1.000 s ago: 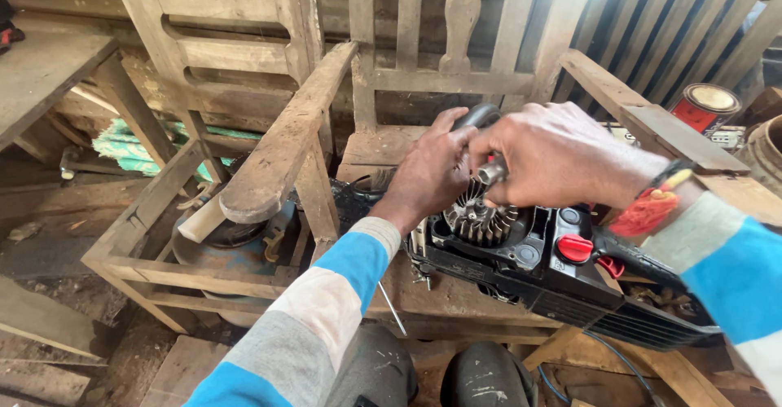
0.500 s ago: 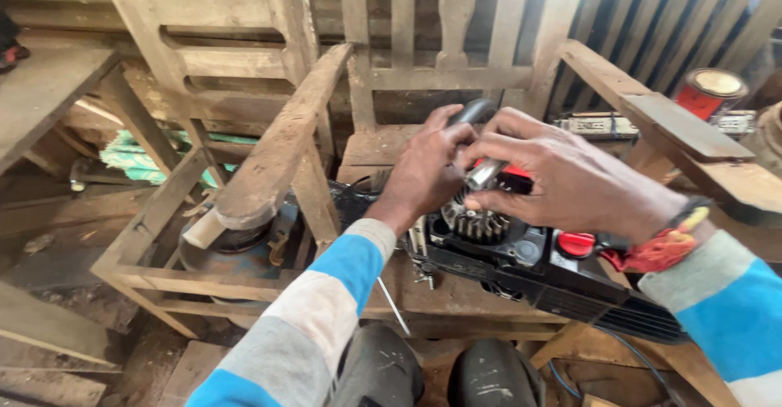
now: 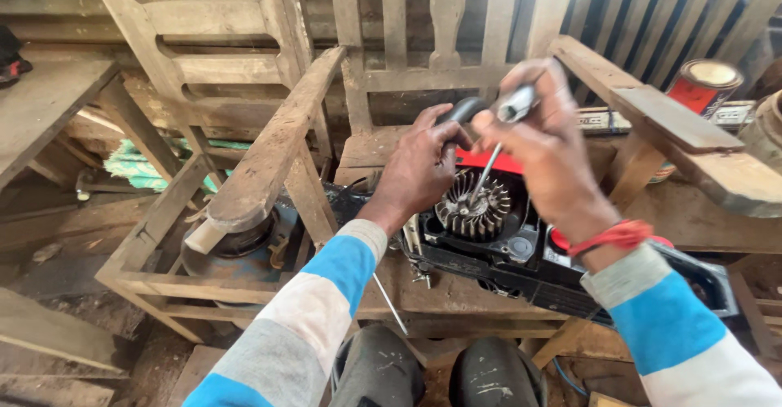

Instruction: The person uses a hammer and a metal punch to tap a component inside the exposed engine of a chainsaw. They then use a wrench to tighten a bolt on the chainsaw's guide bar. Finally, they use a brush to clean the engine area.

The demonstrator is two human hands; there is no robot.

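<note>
The right hand [image 3: 547,142] has lifted, fist closed on a screwdriver with a silver-capped handle [image 3: 498,142], its tip now down at the grey finned metal flywheel [image 3: 472,205] of the black-and-red engine housing [image 3: 521,252]. At nine o'clock of it, the left hand [image 3: 419,167] is wrapped around a black grip [image 3: 463,111]. The tip's seat is hidden; the right hand is blurred.

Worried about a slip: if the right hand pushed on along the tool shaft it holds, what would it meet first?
Probably the finned metal flywheel: the right hand aims the tool shaft down at it.
</note>
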